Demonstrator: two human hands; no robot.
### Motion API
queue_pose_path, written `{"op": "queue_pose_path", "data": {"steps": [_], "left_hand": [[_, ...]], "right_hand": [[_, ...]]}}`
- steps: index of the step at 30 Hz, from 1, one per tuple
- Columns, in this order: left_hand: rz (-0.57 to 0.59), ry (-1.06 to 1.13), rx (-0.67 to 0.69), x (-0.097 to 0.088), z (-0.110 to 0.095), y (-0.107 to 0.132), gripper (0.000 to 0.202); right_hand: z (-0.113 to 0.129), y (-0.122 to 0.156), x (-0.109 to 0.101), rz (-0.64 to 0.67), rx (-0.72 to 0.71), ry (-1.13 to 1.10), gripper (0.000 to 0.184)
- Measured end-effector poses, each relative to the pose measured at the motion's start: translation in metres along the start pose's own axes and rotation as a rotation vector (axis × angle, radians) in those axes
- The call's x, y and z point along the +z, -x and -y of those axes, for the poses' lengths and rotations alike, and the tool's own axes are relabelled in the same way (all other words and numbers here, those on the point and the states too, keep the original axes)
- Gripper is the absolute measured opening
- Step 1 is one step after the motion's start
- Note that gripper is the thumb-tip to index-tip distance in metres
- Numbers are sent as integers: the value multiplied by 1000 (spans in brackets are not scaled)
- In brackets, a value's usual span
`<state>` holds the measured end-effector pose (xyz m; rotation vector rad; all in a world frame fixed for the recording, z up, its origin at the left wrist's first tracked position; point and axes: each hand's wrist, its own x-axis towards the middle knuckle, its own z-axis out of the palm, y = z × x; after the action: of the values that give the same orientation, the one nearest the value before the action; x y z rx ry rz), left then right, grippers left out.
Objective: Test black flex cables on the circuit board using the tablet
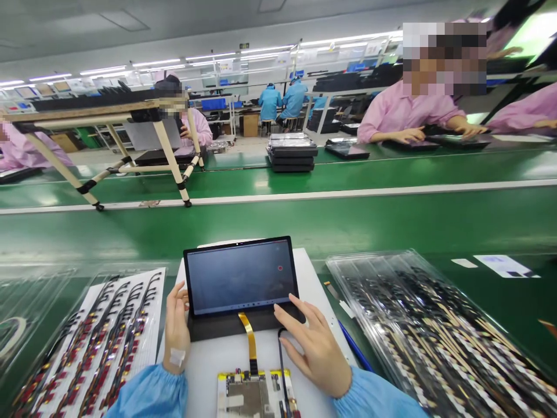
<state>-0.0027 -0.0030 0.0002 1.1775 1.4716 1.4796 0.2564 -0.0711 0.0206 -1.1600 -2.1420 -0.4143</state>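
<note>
A tablet screen [241, 278], lit and showing a small red round icon, leans upright on a black support [209, 328] over a white board [313, 290]. My left hand [176, 325] is at the screen's left edge, its fingers partly hidden behind the frame. My right hand [311, 345] has its fingers spread at the screen's lower right corner, holding nothing. A gold flex cable [249, 339] runs from below the screen to a circuit board [250, 395] in front of me. Beside it, a black cable [282, 366] passes near my right thumb.
On the left lies a clear tray of small cabled parts [117, 325]; on the right, a clear tray of flex strips [418, 325]. A blue pen [354, 345] rests by the board. Beyond the green bench [243, 215] stand stacked black panels [291, 154], a pipe-frame rack [169, 154] and co-workers.
</note>
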Motion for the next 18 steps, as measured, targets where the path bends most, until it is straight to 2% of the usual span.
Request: {"op": "queue_pose_path", "data": {"steps": [4,9,14,16,18], "left_hand": [[-57,-41,61,-1,0,-1,43],[-159,-54,166,-3,-7,-1,33],[-318,-24,372,-9,-22,9,37],[-251,-85,505,-15,-32,21,30],[-27,-261,667,-22,-42,37,22]], "right_hand": [[4,-5,-1,58,-16,82,32],[5,-7,-6,-48,6,65,25],[1,-3,-6,-100,56,-7,24],[1,-3,-6,-126,63,-31,24],[1,-5,-5,-129,49,-39,24]]}}
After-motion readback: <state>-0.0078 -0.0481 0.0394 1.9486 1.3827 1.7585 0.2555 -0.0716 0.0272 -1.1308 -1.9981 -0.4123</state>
